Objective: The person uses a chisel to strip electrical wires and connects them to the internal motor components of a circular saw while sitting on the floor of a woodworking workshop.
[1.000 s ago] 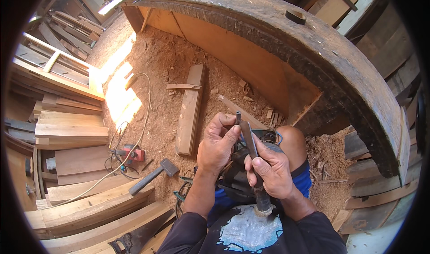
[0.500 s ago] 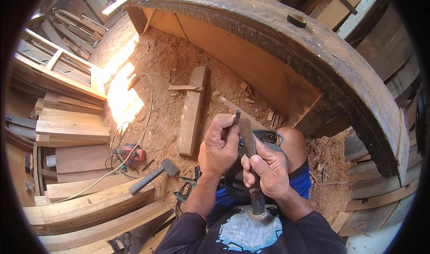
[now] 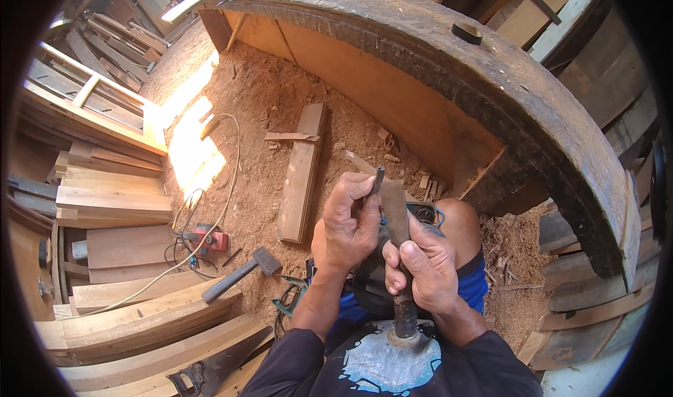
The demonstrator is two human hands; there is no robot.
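Apparently, you are mid-work, neither piece yet set down: your left hand [image 3: 350, 223] pinches a small dark cylindrical rod [image 3: 379, 178] just beside the flat brownish metal black-handled tool [image 3: 397, 218] your right hand [image 3: 429, 267] grips.

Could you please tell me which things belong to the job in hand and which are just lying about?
In use:
- chisel-like tool, in right hand
- small dark rod, in left hand

Seemingly lying about:
- hammer
- red power tool
- handsaw
- plank
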